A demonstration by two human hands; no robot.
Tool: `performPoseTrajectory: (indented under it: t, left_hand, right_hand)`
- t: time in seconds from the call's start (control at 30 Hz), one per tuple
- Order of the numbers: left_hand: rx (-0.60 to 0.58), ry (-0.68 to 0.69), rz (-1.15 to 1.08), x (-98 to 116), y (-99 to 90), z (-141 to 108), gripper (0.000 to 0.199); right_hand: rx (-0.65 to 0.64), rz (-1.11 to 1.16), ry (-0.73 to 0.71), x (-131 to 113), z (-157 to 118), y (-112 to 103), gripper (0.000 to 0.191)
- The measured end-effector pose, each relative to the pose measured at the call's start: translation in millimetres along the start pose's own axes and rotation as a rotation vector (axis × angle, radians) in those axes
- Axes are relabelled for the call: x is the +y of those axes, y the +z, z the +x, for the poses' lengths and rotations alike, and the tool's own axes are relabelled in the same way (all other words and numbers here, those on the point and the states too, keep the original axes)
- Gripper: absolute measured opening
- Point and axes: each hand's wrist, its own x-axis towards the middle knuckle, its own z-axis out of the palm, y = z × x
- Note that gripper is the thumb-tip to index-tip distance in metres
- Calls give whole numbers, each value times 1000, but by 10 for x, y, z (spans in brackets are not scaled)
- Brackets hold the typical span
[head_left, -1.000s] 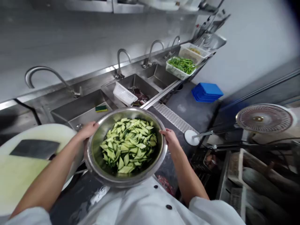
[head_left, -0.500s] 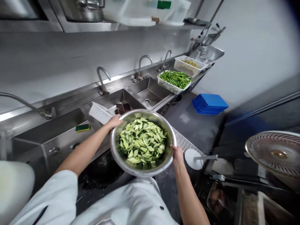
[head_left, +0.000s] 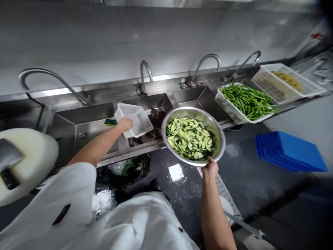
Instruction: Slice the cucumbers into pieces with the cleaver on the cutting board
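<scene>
My right hand (head_left: pixel 210 168) grips the near right rim of a round steel bowl (head_left: pixel 220 139), fingers closed on the edge. The bowl tilts somewhat and rests its far side at the sink's front edge or just above it; I cannot tell which. Sliced cucumber (head_left: pixel 189 139), cut in green-edged diamond pieces, fills its lower part. My left hand (head_left: pixel 125 123) is closed at the left side of a white plastic basket (head_left: pixel 142 119), its fingers reaching over the rim. The basket has slotted walls and looks bare inside. Dark reddish-brown chunks (head_left: pixel 157 118) lie beside it in the sink.
Steel sinks (head_left: pixel 85 114) with curved taps (head_left: pixel 145 71) run along the wall. Green beans (head_left: pixel 247 100) fill a white basket at right. A cleaver (head_left: pixel 9 154) lies on a round cutting board (head_left: pixel 39 152). Blue crates (head_left: pixel 291 151) stand on the floor, near a black bag (head_left: pixel 135 170).
My left hand has let go of the bowl and moved left to the white basket. The bowl, held by my right hand alone, has shifted towards the sinks. My view has turned left and down.
</scene>
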Motion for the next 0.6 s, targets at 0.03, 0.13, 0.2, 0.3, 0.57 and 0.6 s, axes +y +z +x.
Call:
performPoseTrajectory:
  t: [0.03,0.13,0.2,0.3,0.57,0.6]
  left_hand:
    - [1,27,41,42,85,-151,17]
    - [43,53,46,329,377,-752,17]
    - [109,12,5,595,602,-1276,20]
    - [199,-89,-90,1030,939,-2095,20]
    - [287,-382,-320,1187,1330,-3153,42]
    - [273,-411,-319,1094,1322,-3178,42]
  right_hand:
    - [26,-14,-10,-38,29,41,31]
    - [16,-58,-20,-163,32,118,31]
    - [-27,-99,-30,-234,22,146,31]
    - [-64,-151,-48,-287,99,214,35]
    - [-95,-156,-107,-410,303,688,43]
    - [-161,-205,-190,-467,225,748,44]
